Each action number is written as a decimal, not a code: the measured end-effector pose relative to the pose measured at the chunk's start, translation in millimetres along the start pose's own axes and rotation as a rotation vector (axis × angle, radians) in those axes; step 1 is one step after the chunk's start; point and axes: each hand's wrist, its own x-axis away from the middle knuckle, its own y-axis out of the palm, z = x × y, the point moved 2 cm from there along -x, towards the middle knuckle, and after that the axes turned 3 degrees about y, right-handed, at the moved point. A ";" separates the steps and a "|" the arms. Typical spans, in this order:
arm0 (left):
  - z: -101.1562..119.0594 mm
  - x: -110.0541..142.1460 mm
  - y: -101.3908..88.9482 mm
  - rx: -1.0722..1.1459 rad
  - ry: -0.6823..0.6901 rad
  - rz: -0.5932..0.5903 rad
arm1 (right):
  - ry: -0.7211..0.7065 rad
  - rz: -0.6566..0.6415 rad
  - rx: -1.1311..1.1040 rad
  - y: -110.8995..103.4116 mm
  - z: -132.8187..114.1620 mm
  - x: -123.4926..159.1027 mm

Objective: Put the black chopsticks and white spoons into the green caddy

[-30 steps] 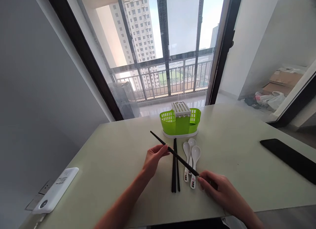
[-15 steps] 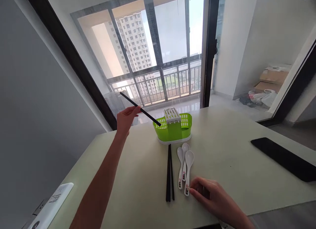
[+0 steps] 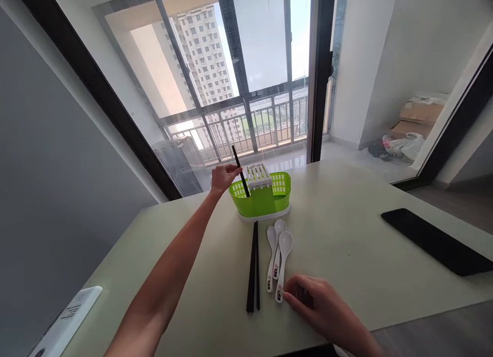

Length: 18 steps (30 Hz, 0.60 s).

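Observation:
My left hand [image 3: 222, 176] is stretched out over the table and pinches a black chopstick [image 3: 240, 176], whose lower end dips into the left compartment of the green cutlery holder [image 3: 260, 198]. The chopstick stands nearly upright, leaning a little left. Two more black chopsticks [image 3: 252, 267] lie side by side on the table in front of the holder. Three white spoons [image 3: 278, 259] lie to their right. My right hand [image 3: 319, 308] rests on the table with curled fingers, its fingertips at the handle end of the nearest spoon.
The pale table [image 3: 346, 244] carries a black flat device [image 3: 437, 241] at the right and a white remote-like device [image 3: 65, 321] at the near left edge. Behind the table is a glass balcony door [image 3: 246, 74]. Boxes and bags [image 3: 412, 131] lie on the floor at the right.
My left hand carried the chopstick from above the table up to the green holder, turned it from slanted to nearly upright and lowered its tip into the left compartment. My right hand let go and stayed by the spoons.

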 end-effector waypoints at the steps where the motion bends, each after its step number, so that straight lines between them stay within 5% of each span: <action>1: -3.1 -0.2 3.0 -0.011 -0.013 -0.005 | 0.000 -0.001 -0.006 0.1 0.5 0.1; 18: -25.5 2.0 22.8 -0.033 -0.134 -0.080 | 0.015 0.001 -0.036 -3.8 -3.6 0.8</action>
